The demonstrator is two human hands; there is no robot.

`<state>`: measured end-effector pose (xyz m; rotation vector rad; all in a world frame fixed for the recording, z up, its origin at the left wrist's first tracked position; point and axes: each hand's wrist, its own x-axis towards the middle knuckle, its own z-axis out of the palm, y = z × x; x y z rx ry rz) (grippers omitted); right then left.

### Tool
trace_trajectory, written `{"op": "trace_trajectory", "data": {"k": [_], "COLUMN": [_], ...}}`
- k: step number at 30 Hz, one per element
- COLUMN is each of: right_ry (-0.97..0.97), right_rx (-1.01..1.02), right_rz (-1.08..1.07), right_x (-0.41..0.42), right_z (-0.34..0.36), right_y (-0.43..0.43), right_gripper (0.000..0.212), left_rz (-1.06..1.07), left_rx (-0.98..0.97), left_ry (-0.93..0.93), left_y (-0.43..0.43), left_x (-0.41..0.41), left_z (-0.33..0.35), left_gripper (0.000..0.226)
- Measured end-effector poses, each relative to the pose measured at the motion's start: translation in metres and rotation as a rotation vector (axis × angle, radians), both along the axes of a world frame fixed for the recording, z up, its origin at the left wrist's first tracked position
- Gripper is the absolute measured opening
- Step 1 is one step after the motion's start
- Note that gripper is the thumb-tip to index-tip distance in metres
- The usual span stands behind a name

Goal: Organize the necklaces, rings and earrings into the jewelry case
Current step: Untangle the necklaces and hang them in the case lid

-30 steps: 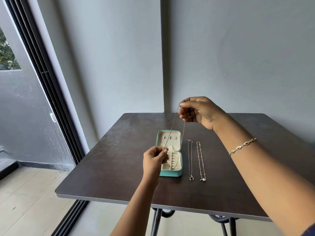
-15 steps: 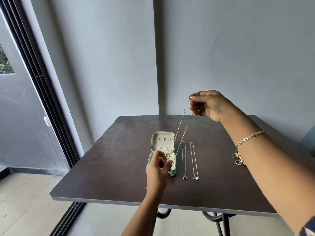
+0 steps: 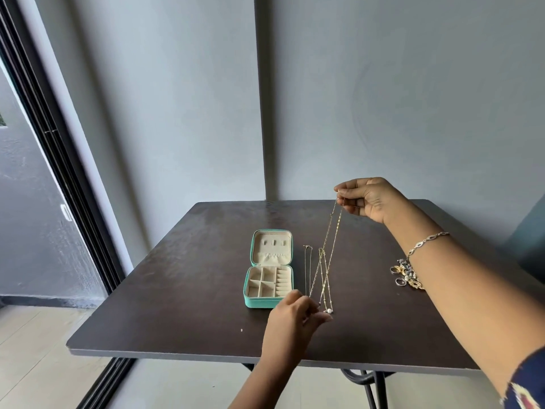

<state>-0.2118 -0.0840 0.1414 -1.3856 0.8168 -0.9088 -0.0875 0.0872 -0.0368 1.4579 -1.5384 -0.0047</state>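
A thin gold necklace (image 3: 330, 240) is stretched taut in the air between my hands. My right hand (image 3: 368, 202) pinches its upper end above the far side of the table. My left hand (image 3: 295, 317) pinches its lower end just right of the open teal jewelry case (image 3: 250, 290). The case lies open with cream compartments, nothing visible in them. Two more necklaces (image 3: 306, 267) lie side by side on the table under the held chain, one ending in a white pearl (image 3: 329, 311). A pile of rings and earrings (image 3: 405, 276) lies at the right, partly behind my right forearm.
The dark brown square table (image 3: 182, 290) stands against a grey wall. A sliding glass door with a black frame (image 3: 59, 172) runs along the left. My right wrist wears a bracelet (image 3: 427, 242).
My left hand has moved right, off the case, carrying the necklace's lower end over the two lying necklaces. The right hand has moved right too. The case's compartments are now uncovered.
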Motion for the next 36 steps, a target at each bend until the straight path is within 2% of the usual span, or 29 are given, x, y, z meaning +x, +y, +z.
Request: {"op": "trace_trajectory", "data": {"k": [4, 9, 13, 18, 21, 25, 29, 32, 36], "right_ry": [0.106, 0.291, 0.403, 0.559, 0.688, 0.789, 0.822, 0.852, 0.866], "right_rx": [-0.091, -0.235, -0.292, -0.38, -0.443, -0.503, -0.548, -0.554, -0.55], "right_rz": [-0.057, -0.114, -0.121, -0.046, 0.011, 0.027, -0.074, -0.072, -0.06], "right_x": [-0.002, -0.007, -0.012, -0.01, -0.005, 0.004, 0.009, 0.013, 0.018], "right_z": [-0.011, -0.027, -0.042, -0.061, -0.074, -0.094, -0.116, -0.13, -0.143], "right_y": [-0.011, -0.03, -0.047, -0.068, -0.078, -0.086, -0.097, -0.104, -0.11], "right_gripper": [0.011, 0.017, 0.008, 0.012, 0.015, 0.027, 0.011, 0.009, 0.013], "left_rz": [0.184, 0.232, 0.168, -0.023, -0.084, -0.026, 0.072, 0.104, 0.118], "left_rx": [-0.075, -0.078, -0.182, -0.257, -0.248, -0.183, -0.157, -0.16, -0.11], "left_ry": [-0.175, -0.275, -0.365, -0.476, -0.509, -0.628, -0.747, -0.815, -0.9], "left_y": [-0.003, -0.003, -0.003, -0.016, -0.024, -0.033, -0.041, -0.045, -0.047], "left_x": [-0.009, -0.016, -0.021, -0.026, -0.03, -0.033, -0.035, -0.038, -0.043], "left_z": [0.001, -0.002, -0.003, -0.011, -0.014, -0.015, -0.015, -0.013, -0.015], "left_gripper": [0.034, 0.025, 0.016, 0.008, 0.007, 0.015, 0.004, 0.014, 0.017]}}
